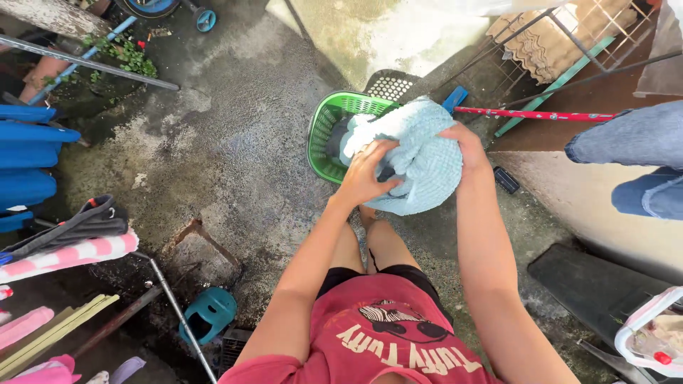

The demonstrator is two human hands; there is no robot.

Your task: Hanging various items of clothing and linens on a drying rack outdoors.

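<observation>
Towel [420, 160] (light blue, bunched) gripped by left hand [366, 174] and right hand [466, 146]; green basket [324, 135] just beyond them, red pole [533, 114] past the right

A teal stool [207, 313] stands on wet concrete. Jeans [635, 165] hang right; a red-handled broom [533, 114] lies beyond.

I see a pale blue towel [420, 160] with a nubby weave, bunched above a bright green basket [321, 135] with a lattice wall. My shirt [388, 341] is red with cream lettering and a zebra-striped print. Far right lies a red pole [533, 114]; near left, a pink-and-white striped cloth [67, 256] and a teal stool [208, 313]. The floor [235, 142] is mottled grey.
</observation>
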